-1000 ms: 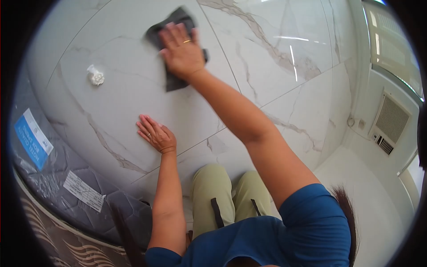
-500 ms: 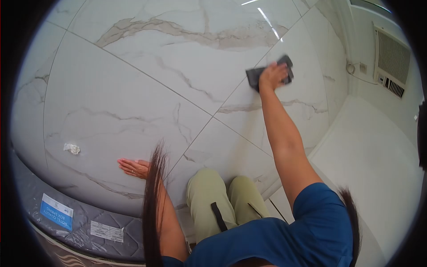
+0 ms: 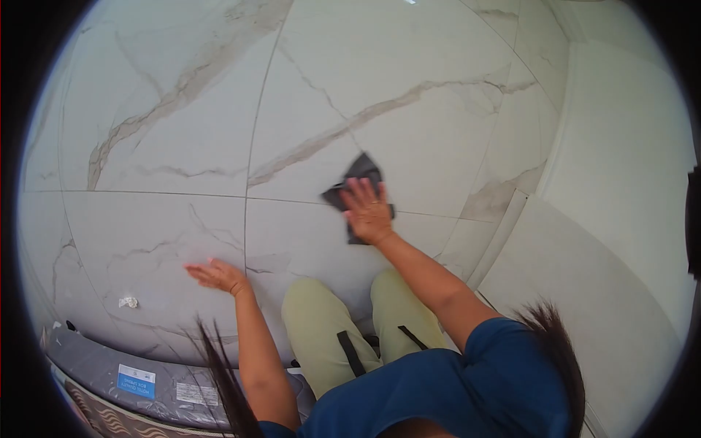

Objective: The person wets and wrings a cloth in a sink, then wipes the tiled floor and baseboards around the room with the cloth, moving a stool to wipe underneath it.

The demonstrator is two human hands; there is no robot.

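Observation:
My right hand lies spread flat on a dark grey cloth, pressing it against the white marble-patterned tile floor. Parts of the cloth stick out beyond the fingertips and below the palm. To the left, my left hand is open with its fingers stretched out, holding nothing; whether it touches the tiles I cannot tell. A small crumpled white piece rests on the floor left of that hand.
A plastic-wrapped grey box spring with blue and white labels runs along the lower left, beside a brown patterned surface. My knees are on the floor below my hands. A white wall rises at the right.
My right hand and the cloth have swept from the upper floor to the right, then back nearer my knees. The view has turned, and the left hand stays low at the left.

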